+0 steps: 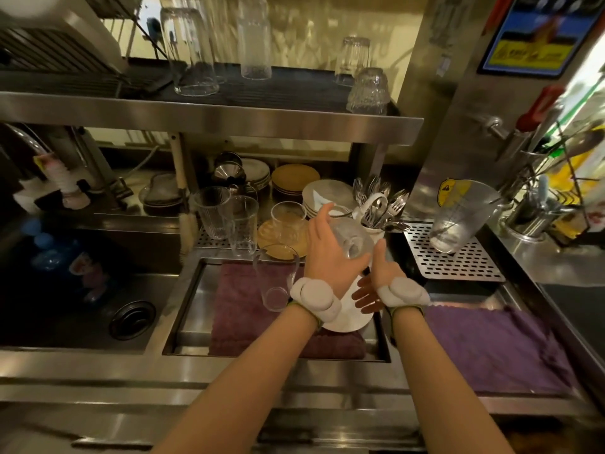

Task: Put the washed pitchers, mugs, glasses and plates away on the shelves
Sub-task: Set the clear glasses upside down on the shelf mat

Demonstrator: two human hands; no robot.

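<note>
Over the drain basin, the left hand (327,253) grips a clear rounded glass (352,239), tipped on its side with the base toward the camera. The right hand (376,280) is spread wide, palm up, fingers straight, just under and beside the glass, touching nothing that I can tell. A white plate (347,317) lies flat below both hands on the maroon towel (239,299).

Progress: looks partway. Upper steel shelf (209,109) already carries upturned glassware: two tall smooth tumblers (193,50), a small one and a knobbly textured one (368,91) at the right end. Lower shelf holds stacked plates, white and mustard (294,178), glazed and round.

Left to do, as I judge it: a glass pitcher (276,278) with handle standing on the towel, a ribbed pitcher (214,213) and a plain one (244,224) on the perforated strip, a short glass (288,221) sitting on a yellow plate, the white plate, and the glass in hand. A plastic measuring jug (458,217) leans on the perforated metal tray at right. A white caddy of forks (379,204) stands behind the hands.

Surfaces are brushed steel; a purple cloth (491,348) lies at right, soft and nubbly.
</note>
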